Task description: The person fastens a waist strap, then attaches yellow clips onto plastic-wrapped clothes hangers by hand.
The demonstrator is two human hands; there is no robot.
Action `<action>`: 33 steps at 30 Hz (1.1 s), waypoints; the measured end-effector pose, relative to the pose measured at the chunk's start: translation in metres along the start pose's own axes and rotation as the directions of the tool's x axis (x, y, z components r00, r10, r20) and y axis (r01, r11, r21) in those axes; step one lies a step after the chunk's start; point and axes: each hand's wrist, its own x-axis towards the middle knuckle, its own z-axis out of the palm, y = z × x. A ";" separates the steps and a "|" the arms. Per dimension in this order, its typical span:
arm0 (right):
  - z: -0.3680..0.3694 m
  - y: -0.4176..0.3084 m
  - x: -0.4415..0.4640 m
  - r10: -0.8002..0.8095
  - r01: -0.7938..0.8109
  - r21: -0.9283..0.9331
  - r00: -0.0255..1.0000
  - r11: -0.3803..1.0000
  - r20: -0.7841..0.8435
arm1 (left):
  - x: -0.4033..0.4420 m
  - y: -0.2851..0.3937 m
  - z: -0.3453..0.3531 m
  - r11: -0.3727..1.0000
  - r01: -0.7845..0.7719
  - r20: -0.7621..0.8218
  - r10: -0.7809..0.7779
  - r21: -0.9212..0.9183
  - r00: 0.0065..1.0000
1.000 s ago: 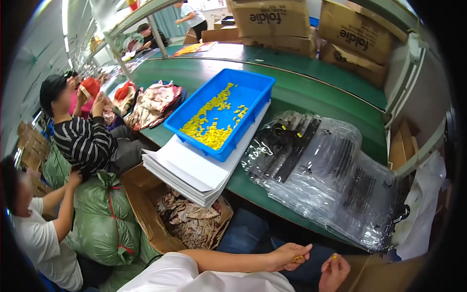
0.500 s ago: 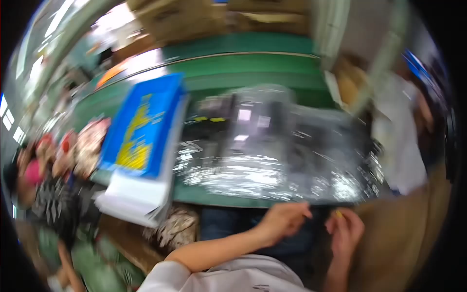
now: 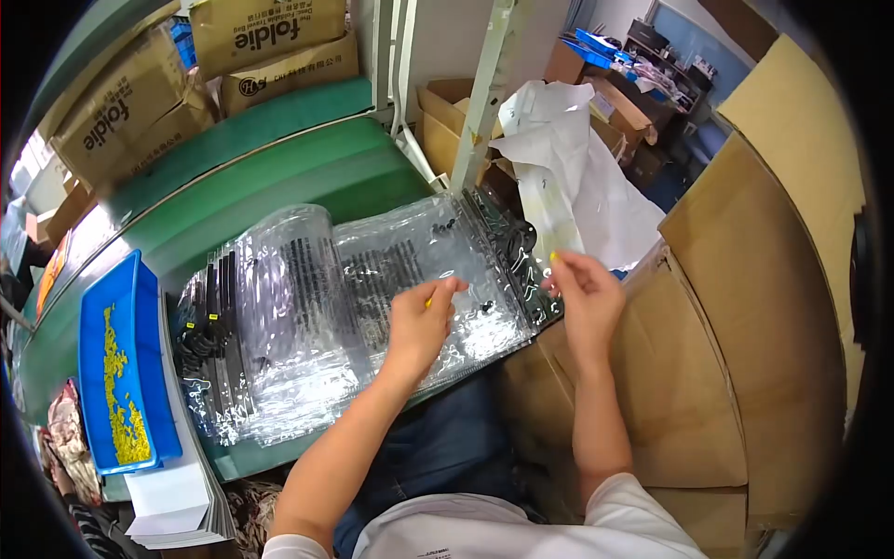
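My left hand (image 3: 419, 321) is closed above the clear plastic bags (image 3: 400, 270), with a small yellow piece (image 3: 428, 303) between its fingers. Off the bags' right edge, my right hand (image 3: 590, 300) pinches another small yellow piece (image 3: 553, 256) at its fingertips. The bags lie in overlapping stacks and carry dark printed lines. Black hook-like parts (image 3: 510, 233) stick out along their right side. More black parts (image 3: 200, 349) lie at the left, two with yellow pieces on them. A blue tray (image 3: 158, 373) at the left holds many loose yellow pieces (image 3: 130, 438).
Under the blue tray is a stack of white sheets (image 3: 182, 498). Large cardboard boxes (image 3: 633, 410) stand close on my right. A metal post (image 3: 484, 102) rises behind the bags, near white paper (image 3: 577, 177). Printed cartons (image 3: 279, 47) sit beyond the green table (image 3: 279, 158).
My view has swung to the right, and the blur is gone. Both hands have risen from the table's front edge; the left is over the bags, the right beside them.
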 end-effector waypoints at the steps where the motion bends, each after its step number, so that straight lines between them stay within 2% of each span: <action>1: 0.005 -0.003 0.013 -0.051 0.048 -0.077 0.998 0.996 -0.030 | 0.011 0.000 0.005 1.000 0.008 -0.008 -0.008 -0.004 1.000; 2: 0.010 -0.006 0.026 -0.103 0.092 -0.156 0.993 0.983 -0.057 | 0.021 -0.002 0.010 1.000 0.017 -0.016 -0.017 -0.008 1.000; 4: 0.016 0.005 0.058 -0.126 0.127 -0.220 0.992 0.967 0.015 | 0.054 -0.023 0.017 0.984 -0.094 -0.018 0.097 0.151 0.995; 5: 0.018 0.014 0.074 -0.129 0.131 -0.224 0.991 0.966 0.021 | 0.066 -0.026 0.023 0.985 -0.095 -0.021 0.099 0.144 0.995; 7: 0.022 0.033 0.102 -0.298 0.294 -0.620 0.949 0.727 0.101 | 0.086 -0.030 0.036 0.860 -0.280 0.029 0.296 0.426 0.955; 8: 0.021 0.039 0.108 -0.304 0.301 -0.622 0.947 0.723 0.104 | 0.093 -0.033 0.040 0.861 -0.284 0.028 0.301 0.421 0.953; 12: 0.018 0.058 0.127 -0.108 0.163 -0.749 0.987 0.642 0.121 | 0.115 -0.043 0.054 0.781 -0.410 0.190 0.364 0.472 0.912; 20: 0.027 0.054 0.124 -0.153 0.285 -0.642 0.955 0.712 0.254 | 0.114 -0.055 0.066 0.689 -0.415 0.107 0.443 0.594 0.890; 22: 0.029 0.063 0.129 -0.165 0.356 -0.646 0.927 0.676 0.338 | 0.123 -0.069 0.061 0.544 -0.557 0.311 0.480 0.628 0.820; 23: 0.033 0.055 0.128 -0.142 0.370 -0.680 0.919 0.633 0.367 | 0.129 -0.081 0.057 0.531 -0.614 0.332 0.534 0.583 0.777; 24: 0.048 0.033 0.120 -0.114 0.401 -0.759 0.908 0.512 0.403 | 0.103 -0.040 0.051 0.866 -0.194 0.215 0.103 0.461 0.971; 25: 0.053 0.032 0.128 -0.026 0.399 -0.850 0.909 0.344 0.416 | 0.110 -0.044 0.045 0.820 -0.245 0.302 0.093 0.517 0.949; 26: 0.041 0.054 0.148 -0.003 0.445 -0.763 0.864 0.469 0.503 | 0.107 -0.053 0.047 0.824 -0.434 0.223 0.375 0.364 0.900; 27: 0.049 0.043 0.144 -0.111 0.554 -0.713 0.816 0.429 0.567 | 0.134 -0.079 0.060 0.885 -0.409 0.218 0.364 0.222 0.906; 28: 0.046 0.054 0.155 -0.131 0.589 -0.597 0.763 0.544 0.633 | 0.110 -0.050 0.054 0.915 -0.299 0.163 0.262 0.272 0.951; 29: 0.043 0.071 0.169 -0.082 0.574 -0.646 0.776 0.503 0.626 | 0.137 -0.079 0.063 0.818 -0.433 0.147 0.409 0.378 0.901; 31: 0.055 0.064 0.166 -0.027 0.586 -0.686 0.769 0.431 0.639 | 0.137 -0.074 0.062 0.812 -0.428 0.171 0.392 0.397 0.904; 32: 0.062 0.061 0.165 0.072 0.560 -0.703 0.758 0.437 0.649 | 0.135 -0.071 0.057 0.811 -0.419 0.140 0.398 0.408 0.907; 33: 0.068 0.057 0.164 0.072 0.574 -0.691 0.744 0.440 0.664 | 0.131 -0.067 0.057 0.823 -0.424 0.118 0.411 0.378 0.904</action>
